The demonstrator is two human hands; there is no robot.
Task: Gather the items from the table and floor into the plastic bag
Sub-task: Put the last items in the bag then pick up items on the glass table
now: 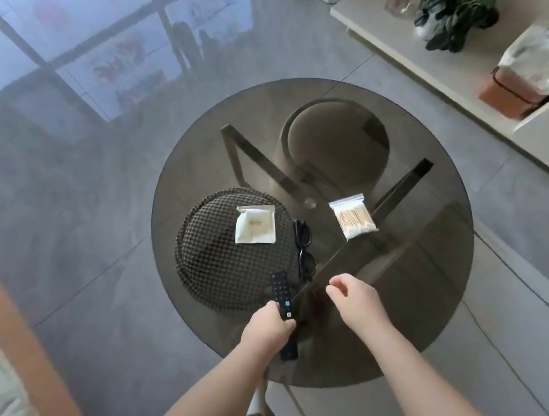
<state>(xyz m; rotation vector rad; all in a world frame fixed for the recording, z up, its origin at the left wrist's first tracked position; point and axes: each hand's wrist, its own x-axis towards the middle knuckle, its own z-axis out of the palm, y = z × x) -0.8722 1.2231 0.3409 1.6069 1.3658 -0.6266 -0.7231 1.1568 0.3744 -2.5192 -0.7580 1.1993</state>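
My left hand (268, 327) grips a black remote control (282, 303) near the front edge of the round smoked-glass table (427, 293). My right hand (355, 297) hovers just right of it, fingers loosely curled and holding nothing. Black glasses (304, 249) lie on the glass ahead of the hands. A small white packet (256, 228) lies to their left. A clear bag of cotton swabs (353, 220) lies further right. No plastic bag for gathering is clearly in view.
Two round stools show through the glass, a checked one (225, 270) at left and a plain one (335, 139) behind. A low white cabinet (453, 67) at the far right carries a plant and a wrapped box. An orange sofa edge (12, 332) is at lower left.
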